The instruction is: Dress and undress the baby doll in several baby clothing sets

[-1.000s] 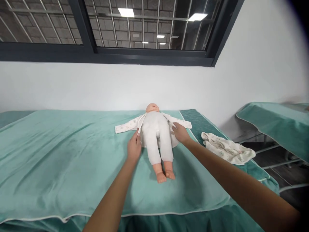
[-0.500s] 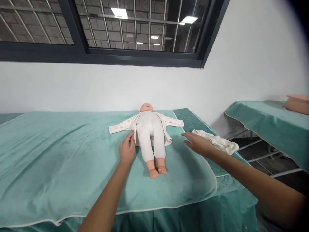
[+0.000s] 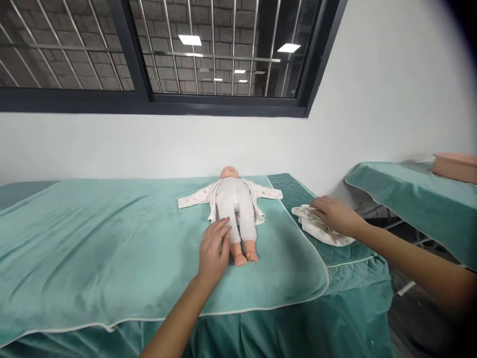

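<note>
A baby doll [image 3: 236,191] lies on its back on the green cloth [image 3: 122,248], head toward the wall and bare feet toward me. It has white footless clothing over its body and legs. Beneath it a white printed baby shirt [image 3: 196,197] is spread, front parted and sleeves stretched to both sides. My left hand [image 3: 215,248] is open beside the doll's leg, fingertips overlapping the leg in view; contact is unclear. Over on the right, my right hand [image 3: 337,215] is open on top of a crumpled white printed garment [image 3: 324,233], its fingertips at the fabric's far edge.
The bed's darker green quilted cover [image 3: 357,278] shows along the right side. Beyond a gap stands another green-covered surface [image 3: 402,194] with a pink basin [image 3: 456,166]. A white wall [image 3: 149,144] and a barred window [image 3: 223,104] rise behind the bed.
My right hand has moved right, from beside the doll onto the crumpled garment. My left hand has left the shirt's edge and come nearer, beside the doll's lower leg. The view has shifted slightly.
</note>
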A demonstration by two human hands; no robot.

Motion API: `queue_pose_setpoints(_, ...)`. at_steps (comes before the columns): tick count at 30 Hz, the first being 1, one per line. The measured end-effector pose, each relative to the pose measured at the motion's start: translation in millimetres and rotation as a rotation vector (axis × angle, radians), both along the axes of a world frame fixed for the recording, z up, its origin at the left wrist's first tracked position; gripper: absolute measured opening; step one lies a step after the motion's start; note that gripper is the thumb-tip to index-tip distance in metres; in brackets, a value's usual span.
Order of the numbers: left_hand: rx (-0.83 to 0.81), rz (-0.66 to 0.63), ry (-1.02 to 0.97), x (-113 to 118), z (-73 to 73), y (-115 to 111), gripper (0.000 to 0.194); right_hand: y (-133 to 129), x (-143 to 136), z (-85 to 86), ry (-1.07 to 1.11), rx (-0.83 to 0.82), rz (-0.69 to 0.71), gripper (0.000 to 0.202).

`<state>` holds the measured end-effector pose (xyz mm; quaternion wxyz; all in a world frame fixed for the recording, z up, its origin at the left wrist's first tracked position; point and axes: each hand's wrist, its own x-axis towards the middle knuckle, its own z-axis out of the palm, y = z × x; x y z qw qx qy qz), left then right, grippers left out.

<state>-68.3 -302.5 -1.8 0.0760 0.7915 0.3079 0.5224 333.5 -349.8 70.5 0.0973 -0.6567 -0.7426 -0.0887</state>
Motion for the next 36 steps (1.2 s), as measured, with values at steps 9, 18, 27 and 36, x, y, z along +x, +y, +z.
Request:
queue_pose_setpoints(9, -0.514, -0.509, -0.087, 18, 160.6, -45, 0.040, -36, -152, 149.9, 0.979, -0.195, 0.488, 0.035)
queue_pose_setpoints(18, -0.691, -0.609, -0.434, -6, 234.6, -45, 0.033, -32, -176, 188.0, 1.004, -0.159, 0.552, 0.030)
queue_pose_setpoints(27, -0.704, -0.452, -0.074, -5, 221.4, -47, 0.035, -12, -206, 134.3, 1.046, -0.572, 0.735, 0.028)
queue_pose_setpoints(36, -1.037, -0.699, 0.301, -27, 179.1, -12, 0.037, 24, -188, 92.1, 1.622, -0.280, 0.595, 0.016)
